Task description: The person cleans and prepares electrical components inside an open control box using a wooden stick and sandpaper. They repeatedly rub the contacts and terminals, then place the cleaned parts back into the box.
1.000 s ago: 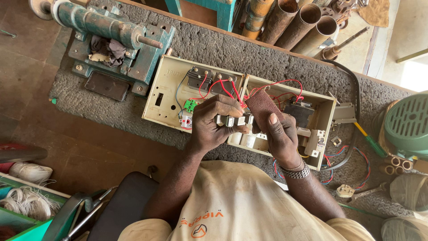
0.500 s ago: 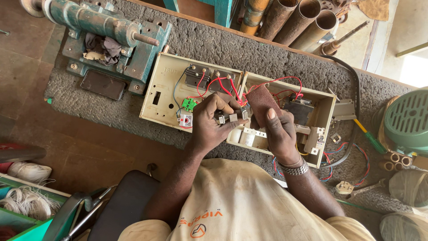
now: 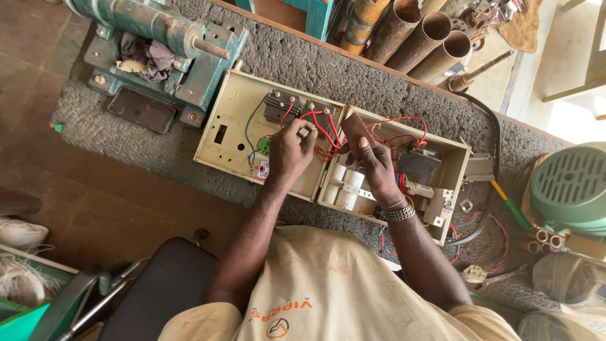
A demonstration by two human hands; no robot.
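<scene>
Small part under the left hand (image 3: 287, 151), green motor (image 3: 571, 186) cut at right edge

Green vise (image 3: 158, 53) with rag (image 3: 146, 52) top left; rusty pipes (image 3: 416, 38) at back; green motor (image 3: 571, 189) right; screwdriver (image 3: 510, 205) beside it; black chair (image 3: 161, 290) bottom left.

Red wires (image 3: 322, 129) crowd the box (image 3: 233, 107) middle between both hands. Left half of box open. Vise (image 3: 164, 50) and pipes (image 3: 416, 31) block the table's (image 3: 303, 63) far edge.
</scene>
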